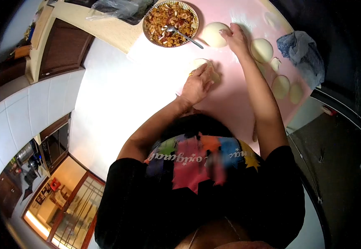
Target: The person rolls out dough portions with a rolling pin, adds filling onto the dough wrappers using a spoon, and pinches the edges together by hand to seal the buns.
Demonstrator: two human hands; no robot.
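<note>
My left hand (pixel 198 85) lies over a flattened piece of dough (pixel 199 64), its fingers extended across the dough's near side. Farther forward, my right hand (pixel 236 39) is at the right edge of a smooth, pale dough round (pixel 214 35). Its thumb and fingers close on that rim; their undersides are hidden. A striped bowl (pixel 144 31) of brown, chunky filling (pixel 170 18) stands left of this round, with a metal spoon (pixel 184 35) resting in it. Beyond my right forearm sit more dough rounds, among them a large one (pixel 262 50) and another (pixel 280 86).
A pink mat (pixel 234 89) covers the work surface. A small dough scrap (pixel 275 64) lies among the rounds. At the mat's right edge is a crumpled blue-grey cloth (pixel 303 54). A clear plastic bag (pixel 120 9) lies at the far left, and brown cabinets (pixel 62 47) line that side.
</note>
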